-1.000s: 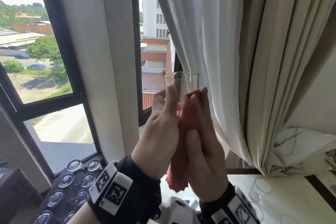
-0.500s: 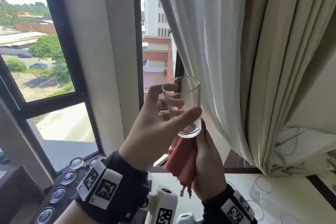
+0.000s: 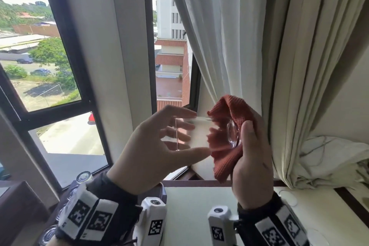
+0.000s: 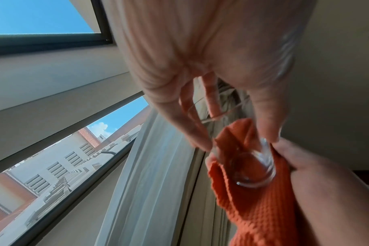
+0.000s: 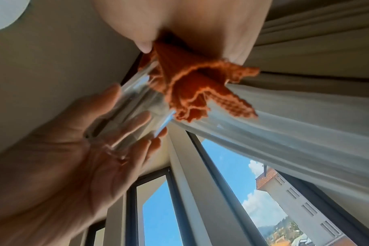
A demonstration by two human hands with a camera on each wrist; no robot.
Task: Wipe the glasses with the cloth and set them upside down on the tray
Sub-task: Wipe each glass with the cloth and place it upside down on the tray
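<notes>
Big stuff first: the window (image 3: 50, 66) fills the left side & the curtain (image 3: 249, 46) hangs on the right. The glass sits up in the air between them, well above the desk (image 3: 189, 201).

The desk is pale. More glasses (image 3: 83, 176) stand bottom-up on the dark tray (image 3: 26, 201), left of the glass & lower down. A few others sit on the desk, right of it, hard to see.

Left hand (image 3: 151, 152): open, fingers spread & straight, thumb under the glass, fingertips (image 3: 187, 115) touching its side by the rim. It only props the glass, no real grip.

Right hand (image 3: 251, 156): curled round the cloth (image 3: 229, 146), w/ the glass bottom cupped inside it. Thumb presses on the near side.

The glass (image 3: 191, 136) lies on its side, rim facing the left hand, bottom in the cloth.

What could go wrong, I think:
- Glass is smooth & held by the cloth at one end only. If the right hand twists hard while the left stays loose, it could slip out & fall on the desk or the glasses below.
- It's near the curtain, so a big swing could bump it.
- Squeezing too hard may crack it.
</notes>
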